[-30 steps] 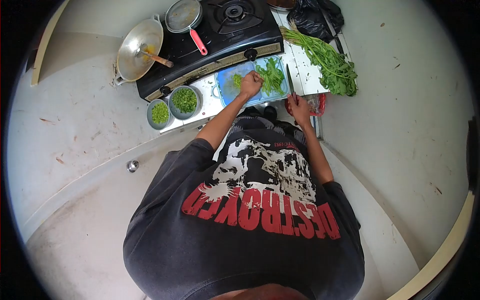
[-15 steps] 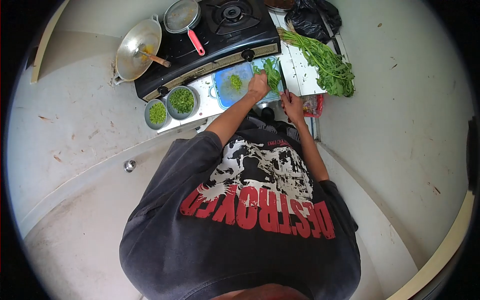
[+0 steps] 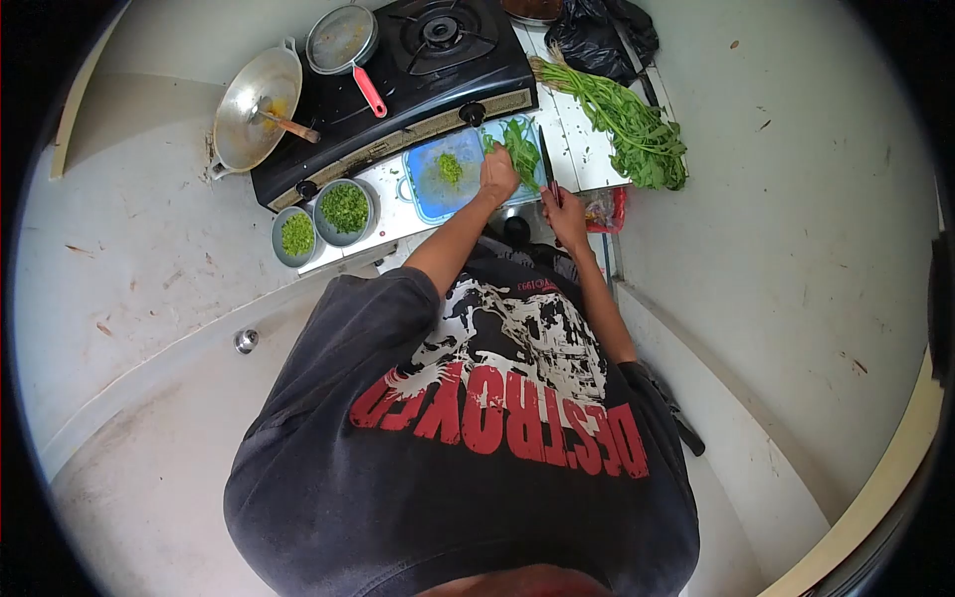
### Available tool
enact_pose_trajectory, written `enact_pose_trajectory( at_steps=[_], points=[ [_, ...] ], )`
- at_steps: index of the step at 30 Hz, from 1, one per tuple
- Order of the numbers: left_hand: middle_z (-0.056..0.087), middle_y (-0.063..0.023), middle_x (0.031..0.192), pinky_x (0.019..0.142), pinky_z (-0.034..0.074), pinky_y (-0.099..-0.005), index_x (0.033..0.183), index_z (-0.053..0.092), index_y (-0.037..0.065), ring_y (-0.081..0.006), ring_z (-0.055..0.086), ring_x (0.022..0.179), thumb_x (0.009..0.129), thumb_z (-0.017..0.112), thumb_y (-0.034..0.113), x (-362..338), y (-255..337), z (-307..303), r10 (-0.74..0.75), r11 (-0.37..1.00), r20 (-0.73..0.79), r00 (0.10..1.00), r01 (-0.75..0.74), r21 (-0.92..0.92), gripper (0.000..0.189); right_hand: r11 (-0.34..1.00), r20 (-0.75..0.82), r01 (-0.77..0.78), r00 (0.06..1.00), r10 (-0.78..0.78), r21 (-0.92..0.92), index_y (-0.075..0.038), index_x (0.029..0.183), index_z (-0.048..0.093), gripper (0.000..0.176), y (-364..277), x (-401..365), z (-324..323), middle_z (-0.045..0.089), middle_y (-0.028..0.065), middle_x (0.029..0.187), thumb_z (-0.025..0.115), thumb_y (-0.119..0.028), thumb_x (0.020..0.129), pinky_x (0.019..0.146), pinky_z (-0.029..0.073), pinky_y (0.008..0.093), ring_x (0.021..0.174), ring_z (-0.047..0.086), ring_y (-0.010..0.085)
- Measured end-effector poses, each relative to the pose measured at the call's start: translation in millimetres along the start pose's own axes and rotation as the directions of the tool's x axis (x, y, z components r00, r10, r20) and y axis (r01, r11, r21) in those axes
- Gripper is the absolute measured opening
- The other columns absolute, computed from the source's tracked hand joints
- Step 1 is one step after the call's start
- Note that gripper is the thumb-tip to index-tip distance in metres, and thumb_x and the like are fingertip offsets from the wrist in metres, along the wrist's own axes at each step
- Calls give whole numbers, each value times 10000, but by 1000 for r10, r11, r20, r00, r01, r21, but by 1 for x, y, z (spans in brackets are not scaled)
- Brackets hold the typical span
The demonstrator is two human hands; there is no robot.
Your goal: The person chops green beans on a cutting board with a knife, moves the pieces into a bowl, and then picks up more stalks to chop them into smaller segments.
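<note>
On the blue cutting board [image 3: 428,199] lies a small heap of chopped greens [image 3: 450,169]. My left hand [image 3: 499,174] is closed on a leafy green bunch [image 3: 521,151] at the board's right part. Just right of it, my right hand [image 3: 565,216] is wrapped round the handle of a knife [image 3: 545,159], whose dark blade points up beside the leaves. Two grey bowls stand left of the board: one holds dark chopped greens [image 3: 344,207], the smaller one lighter chopped pieces [image 3: 297,235].
Behind the board is a black gas stove [image 3: 418,90], with a wok [image 3: 257,109] and a red-handled strainer [image 3: 341,40] on it. A large leafy bundle [image 3: 637,134] lies at right, near a black plastic bag [image 3: 597,40]. A red basket [image 3: 619,209] is beside my right hand.
The whole view has shifted, so the counter appears slightly further left. The knife now stands a little away from the leaves, with its blade more visible. Both hands keep their holds.
</note>
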State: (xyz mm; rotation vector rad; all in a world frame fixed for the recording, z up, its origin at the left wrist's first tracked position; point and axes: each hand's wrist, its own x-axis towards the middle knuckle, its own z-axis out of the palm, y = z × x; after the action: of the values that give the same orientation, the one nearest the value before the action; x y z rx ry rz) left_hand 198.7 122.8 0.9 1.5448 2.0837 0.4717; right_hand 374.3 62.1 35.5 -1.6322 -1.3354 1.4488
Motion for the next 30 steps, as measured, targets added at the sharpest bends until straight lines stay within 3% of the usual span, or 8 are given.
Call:
enact_pose_trajectory(
  at_steps=[3,9,10,13,16,23,26,30],
  points=[
    [683,-297,897,798,557,-483,1053,599,-107,-447,680,889,716,724,102,-3,-3,-13,-46,997,10,999,47,-61,416,1000,4,-6,1000,6,-9,-4,794,635,406,-3,1,0,606,59,598,617,-373,961,530,454,318,522,581,143],
    [691,-186,731,684,549,-397,713,660,-33,-328,696,725,628,861,251,1,-25,-36,-89,977,92,992,105,-185,357,1000,14,-29,999,29,-8,-13,821,641,384,-4,6,3,598,41,608,620,-367,966,512,437,293,515,559,114],
    [679,-139,689,627,527,-349,782,662,-32,-206,674,661,649,879,251,5,-35,-32,-118,938,185,976,170,-303,380,1000,21,-23,1000,23,6,-21,817,632,372,-7,6,4,581,21,608,619,-359,973,495,417,274,506,535,95],
    [682,-89,719,636,541,-287,861,658,-25,-117,665,690,736,850,151,0,-40,-43,-123,791,342,932,300,-533,289,999,39,-12,999,10,34,-17,836,647,358,-17,9,7,600,31,616,630,-351,963,506,430,288,511,546,105],
    [680,-57,790,672,559,-232,932,642,-18,-99,663,735,809,788,38,-15,-34,-57,-54,532,428,902,389,-752,199,999,37,3,999,-5,53,-11,862,651,354,-32,11,12,615,40,634,643,-353,952,538,447,303,537,560,124],
    [684,-32,882,757,552,-213,931,661,18,-93,652,829,848,757,37,-44,-31,-84,-26,493,439,898,394,-776,128,966,51,257,966,-255,-38,-13,881,606,290,-37,20,32,635,45,732,734,-273,893,622,448,305,655,559,135],
    [678,-46,837,749,553,-222,939,635,-4,-106,655,789,847,752,14,-53,-36,-89,-40,438,404,914,380,-815,150,960,114,260,956,-271,100,-14,874,604,267,-24,26,44,636,46,745,768,-224,860,646,461,303,681,567,131],
    [682,-45,831,735,530,-219,963,640,-18,-82,626,773,849,758,27,-60,-37,-95,-67,400,290,955,292,-869,170,980,215,191,956,-197,50,-11,903,606,249,-35,21,55,644,48,759,775,-186,852,666,477,298,693,579,128]
  ],
)
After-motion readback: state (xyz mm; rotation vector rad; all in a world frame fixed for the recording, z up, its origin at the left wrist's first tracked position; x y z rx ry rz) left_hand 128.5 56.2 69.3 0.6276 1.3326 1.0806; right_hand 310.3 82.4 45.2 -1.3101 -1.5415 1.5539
